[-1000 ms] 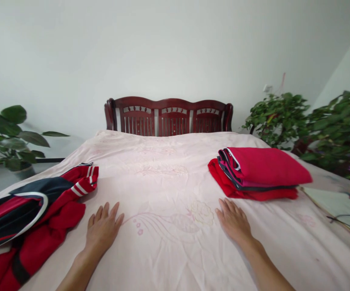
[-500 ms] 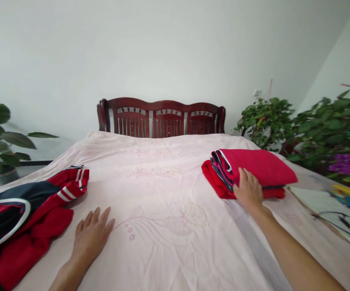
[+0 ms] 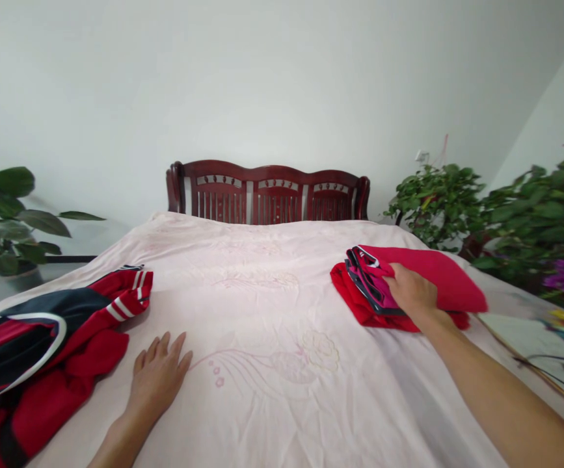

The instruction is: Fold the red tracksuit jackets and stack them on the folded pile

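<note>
1. The place was a home bedroom: a sheeted bed (image 3: 262, 312) lay under the hands.
2. Beyond the hands stood a carved wooden headboard (image 3: 276, 195).
3. Leafy houseplants (image 3: 440, 205) flanked the bed.

The light is soft and even, of middle brightness, its source not seen, with the pale wall (image 3: 282, 84) greyer toward the upper right corner, faint shadows on the bed (image 3: 262, 312), and slightly blurred, stretched leaves (image 3: 545, 214) near the right edge.
</note>
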### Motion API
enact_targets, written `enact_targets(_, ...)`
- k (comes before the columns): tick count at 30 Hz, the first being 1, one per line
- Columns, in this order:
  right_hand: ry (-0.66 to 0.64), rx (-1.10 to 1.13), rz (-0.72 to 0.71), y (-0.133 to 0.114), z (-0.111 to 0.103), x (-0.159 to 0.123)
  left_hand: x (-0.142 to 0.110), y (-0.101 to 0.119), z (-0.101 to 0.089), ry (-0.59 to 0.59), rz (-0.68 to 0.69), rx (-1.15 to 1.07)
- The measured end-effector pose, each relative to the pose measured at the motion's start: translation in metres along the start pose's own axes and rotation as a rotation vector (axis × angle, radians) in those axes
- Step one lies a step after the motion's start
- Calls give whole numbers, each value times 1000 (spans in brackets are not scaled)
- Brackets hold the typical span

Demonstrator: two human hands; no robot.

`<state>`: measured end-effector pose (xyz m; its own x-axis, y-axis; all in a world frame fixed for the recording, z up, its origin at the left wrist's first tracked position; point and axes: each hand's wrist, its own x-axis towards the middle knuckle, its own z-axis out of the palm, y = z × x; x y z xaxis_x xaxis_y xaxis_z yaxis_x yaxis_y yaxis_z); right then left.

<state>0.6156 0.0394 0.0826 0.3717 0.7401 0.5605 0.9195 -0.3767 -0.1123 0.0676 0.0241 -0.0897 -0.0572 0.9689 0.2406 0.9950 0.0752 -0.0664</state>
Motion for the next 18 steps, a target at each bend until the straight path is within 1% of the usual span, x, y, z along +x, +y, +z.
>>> enact_targets(2, -15, -54, -25, -30, -21, -2, 0, 1, 1, 3, -7, -10)
enact_targets(3, -9, -24, -55, -48, -31, -4, 1, 1, 1, 4, -9, -15)
enact_targets(5, -30, 94, -63, -86, -47, -13, 1, 1, 1, 11, -9, -27)
enact_targets(6, -48, 187, -95, -104, -51, -19, 1, 1, 1, 14, -5, -34)
enact_targets(7, -91, 306, -154, -120, -52, -26, 1, 0, 1, 17, 2, -41)
enact_targets(8, -162, 452, -235, -134, -51, -33, 0, -1, 1, 19, 9, -48)
enact_targets(10, -322, 726, -368, -152, -42, -46, 0, -3, 1, 21, 26, -62)
enact_targets(11, -375, 812, -402, -157, -35, -51, -1, -4, 1, 24, 36, -70)
enact_targets(13, -404, 856, -401, -158, -20, -59, -2, -6, 2, 37, 51, -83)
enact_targets(15, -381, 782, -372, -147, -7, -65, -2, -7, 2, 55, 60, -96)
enact_targets(18, -322, 557, -322, -117, 12, -73, -2, -6, 2, 65, 59, -107)
